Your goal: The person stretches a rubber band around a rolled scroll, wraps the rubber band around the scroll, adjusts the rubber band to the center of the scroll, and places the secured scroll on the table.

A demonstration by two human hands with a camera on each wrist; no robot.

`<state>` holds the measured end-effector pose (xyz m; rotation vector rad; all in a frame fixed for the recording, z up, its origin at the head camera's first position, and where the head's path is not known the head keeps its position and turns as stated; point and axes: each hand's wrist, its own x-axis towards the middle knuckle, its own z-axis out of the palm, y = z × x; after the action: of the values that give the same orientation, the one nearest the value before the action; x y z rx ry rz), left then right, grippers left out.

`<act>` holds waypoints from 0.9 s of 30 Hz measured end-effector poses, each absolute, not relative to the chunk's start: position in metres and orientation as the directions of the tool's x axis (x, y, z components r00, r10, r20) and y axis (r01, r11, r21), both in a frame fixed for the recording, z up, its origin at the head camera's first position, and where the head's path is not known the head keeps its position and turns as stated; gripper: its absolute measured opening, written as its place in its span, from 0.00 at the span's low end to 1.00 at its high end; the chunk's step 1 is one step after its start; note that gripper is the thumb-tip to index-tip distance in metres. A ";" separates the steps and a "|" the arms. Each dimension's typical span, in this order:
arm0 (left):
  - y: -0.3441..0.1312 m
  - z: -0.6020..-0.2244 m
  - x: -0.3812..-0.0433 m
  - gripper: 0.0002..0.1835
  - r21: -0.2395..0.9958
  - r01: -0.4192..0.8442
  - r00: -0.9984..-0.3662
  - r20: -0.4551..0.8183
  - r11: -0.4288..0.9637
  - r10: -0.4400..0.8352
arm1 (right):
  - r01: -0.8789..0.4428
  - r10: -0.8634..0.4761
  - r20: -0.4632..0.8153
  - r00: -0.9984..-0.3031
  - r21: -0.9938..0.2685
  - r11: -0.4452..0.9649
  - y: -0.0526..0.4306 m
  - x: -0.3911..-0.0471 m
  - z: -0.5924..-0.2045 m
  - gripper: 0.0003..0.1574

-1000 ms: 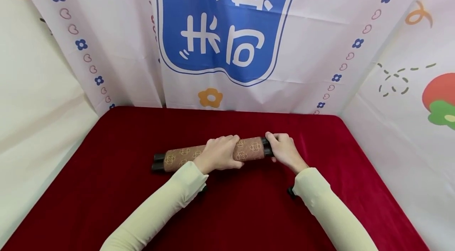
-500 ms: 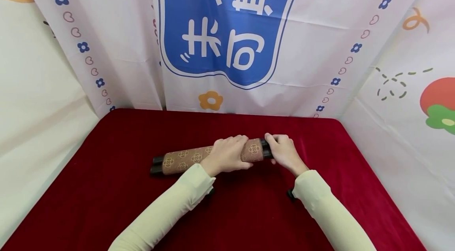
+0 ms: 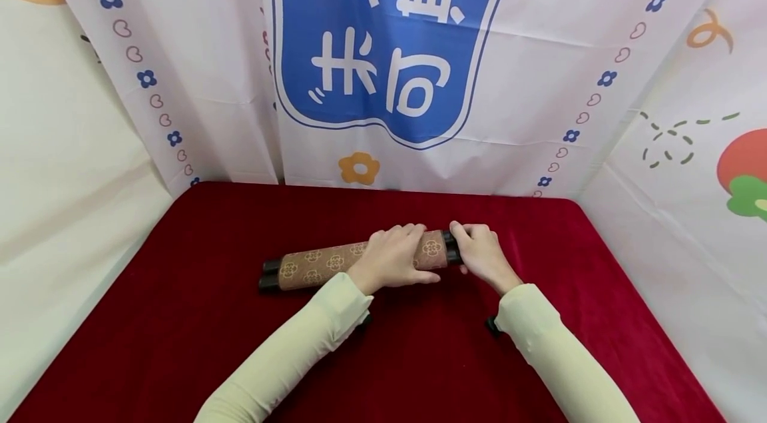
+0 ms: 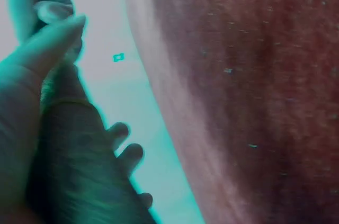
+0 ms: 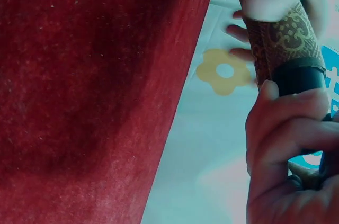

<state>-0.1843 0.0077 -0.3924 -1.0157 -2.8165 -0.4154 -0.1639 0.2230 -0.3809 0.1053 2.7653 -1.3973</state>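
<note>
A rolled scroll (image 3: 323, 264) in brown cloth with gold floral motifs lies crosswise before me, two dark roller ends showing on each side. My left hand (image 3: 392, 256) lies over its right half, thumb on the near side; in the left wrist view fingertips (image 4: 131, 158) show past the scroll's (image 4: 85, 155) other edge. At the right end, my right hand (image 3: 484, 255) grips the black roller ends (image 3: 451, 246). Close up in the right wrist view, the right hand's curled fingers (image 5: 286, 128) hold just below the patterned cloth (image 5: 291, 36).
Dark red velvet covers the table (image 3: 419, 363). A white printed curtain (image 3: 533, 76) with a blue lettered panel hangs behind its far edge, and pale printed cloth (image 3: 677, 210) hangs at the sides. Small dark straps show at both cuffs.
My left hand has slid rightward along the scroll, closer to the right hand, uncovering more of its left part. The right hand keeps its grip at the end, nearly still.
</note>
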 end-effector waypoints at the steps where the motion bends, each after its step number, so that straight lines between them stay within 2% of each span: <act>1: 0.007 -0.394 -0.185 0.42 0.202 0.638 -0.769 0.201 0.743 0.606 | 0.082 0.040 -0.072 -0.997 -0.802 0.591 0.223 -0.164 -0.380 0.33; 4: -0.002 -0.399 -0.187 0.34 0.181 0.612 -0.790 0.171 0.769 0.589 | 0.082 0.033 -0.078 -0.996 -0.801 0.593 0.225 -0.163 -0.380 0.33; 9: -0.027 -0.400 -0.188 0.30 0.179 0.553 -0.833 0.079 0.814 0.548 | 0.082 0.029 -0.080 -0.996 -0.798 0.597 0.229 -0.164 -0.381 0.33; 12: -0.032 -0.397 -0.187 0.37 0.188 0.564 -0.825 0.073 0.804 0.561 | 0.077 0.025 -0.078 -0.997 -0.795 0.602 0.229 -0.164 -0.381 0.33; 16: -0.018 -0.390 -0.185 0.53 0.242 0.586 -0.809 0.123 0.773 0.575 | 0.073 0.032 -0.067 -0.997 -0.793 0.604 0.229 -0.164 -0.379 0.34; 17: -0.013 -0.389 -0.185 0.54 0.255 0.587 -0.808 0.136 0.768 0.573 | 0.074 0.036 -0.065 -0.997 -0.794 0.604 0.229 -0.165 -0.379 0.34; 23: -0.018 -0.401 -0.189 0.36 0.261 0.585 -0.810 0.139 0.768 0.570 | 0.085 0.029 -0.085 -0.996 -0.797 0.598 0.230 -0.164 -0.380 0.34; 27: -0.037 -0.405 -0.188 0.35 0.239 0.550 -0.833 0.079 0.801 0.548 | 0.093 0.027 -0.096 -0.995 -0.798 0.595 0.231 -0.164 -0.384 0.33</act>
<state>-0.1878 -0.0369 -0.4050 -0.9067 -2.9750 -0.3982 -0.1644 0.2311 -0.3838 0.1036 2.7394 -1.3778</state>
